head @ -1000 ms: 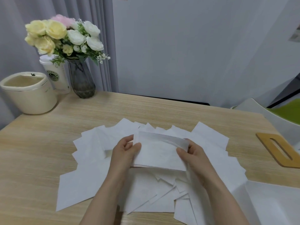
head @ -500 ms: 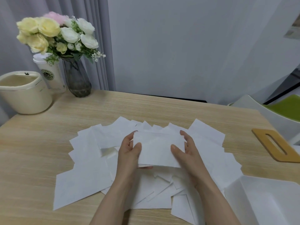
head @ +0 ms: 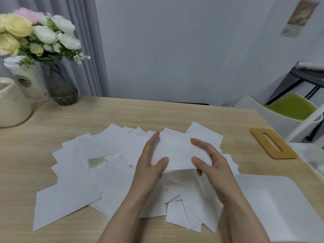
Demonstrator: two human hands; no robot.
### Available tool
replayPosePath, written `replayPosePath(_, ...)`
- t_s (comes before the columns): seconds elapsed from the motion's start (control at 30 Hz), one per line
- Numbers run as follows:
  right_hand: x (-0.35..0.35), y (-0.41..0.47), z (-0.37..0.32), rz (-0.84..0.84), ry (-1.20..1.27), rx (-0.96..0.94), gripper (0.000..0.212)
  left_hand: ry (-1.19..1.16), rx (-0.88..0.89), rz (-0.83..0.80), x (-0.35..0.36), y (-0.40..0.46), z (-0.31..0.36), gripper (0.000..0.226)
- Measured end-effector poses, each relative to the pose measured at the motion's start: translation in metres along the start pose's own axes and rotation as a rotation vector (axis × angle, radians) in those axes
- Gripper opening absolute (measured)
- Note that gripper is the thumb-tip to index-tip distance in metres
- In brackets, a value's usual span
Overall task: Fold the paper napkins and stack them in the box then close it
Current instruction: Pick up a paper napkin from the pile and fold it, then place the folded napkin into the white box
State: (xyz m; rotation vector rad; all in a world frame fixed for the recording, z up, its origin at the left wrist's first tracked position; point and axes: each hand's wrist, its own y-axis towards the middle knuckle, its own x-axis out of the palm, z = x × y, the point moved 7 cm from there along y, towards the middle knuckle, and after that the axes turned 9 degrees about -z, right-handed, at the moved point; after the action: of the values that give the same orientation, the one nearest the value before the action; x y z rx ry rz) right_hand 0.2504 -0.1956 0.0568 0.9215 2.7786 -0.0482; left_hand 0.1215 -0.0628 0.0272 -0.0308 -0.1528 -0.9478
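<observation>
Since a second earlier, both hands had shifted right with the folded napkin (head: 175, 153), now flattened. Left hand (head: 150, 165) and right hand (head: 208, 163) pinched its short ends, thumbs on top, just above the loose napkins (head: 84, 172) spread over the table (head: 122, 113). Near right lay the white box (head: 280, 204); farther right, its wooden lid (head: 273, 142).

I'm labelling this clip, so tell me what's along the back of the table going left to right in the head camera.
Cream bin → white paper cup → dark glass vase of flowers → wooden slotted lid.
</observation>
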Motion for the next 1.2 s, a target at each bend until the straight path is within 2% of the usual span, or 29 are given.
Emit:
replayPosePath(0.2,-0.067,-0.037,0.005,0.084,-0.002,0.050,0.040,0.033,-0.056,-0.076,0.060,-0.003,-0.005,0.036)
replayPosePath(0.4,-0.123,-0.076,0.015,0.155,-0.020,0.109,0.035,0.099,-0.077,-0.141,0.122,-0.009,-0.013,0.035)
replayPosePath(0.57,-0.164,-0.102,0.024,0.216,-0.125,0.140,0.028,0.314,-0.051,-0.146,0.163,-0.020,-0.018,0.035)
replayPosePath(0.7,-0.184,-0.121,0.031,0.234,-0.203,0.203,0.021,0.521,0.048,-0.169,0.188,-0.030,-0.019,0.025)
replayPosePath(0.77,-0.189,-0.128,0.033,0.235,-0.244,0.221,0.020,0.627,0.083,-0.175,0.197,-0.032,-0.019,0.029)
replayPosePath(0.87,-0.197,-0.138,0.036,0.291,-0.527,0.264,0.020,0.883,0.141,-0.201,0.207,-0.035,-0.019,0.042)
replayPosePath(1.0,-0.189,-0.138,0.033,0.280,-0.880,0.156,0.018,1.253,0.141,-0.307,0.218,-0.035,-0.024,0.044)
replayPosePath(1.1,-0.183,-0.137,0.037,0.262,-1.037,0.106,0.016,1.434,0.130,-0.402,0.223,-0.032,-0.026,0.049)
replayPosePath(1.2,-0.183,-0.137,0.040,0.261,-1.092,0.112,0.015,1.522,0.137,-0.480,0.226,-0.028,-0.028,0.051)
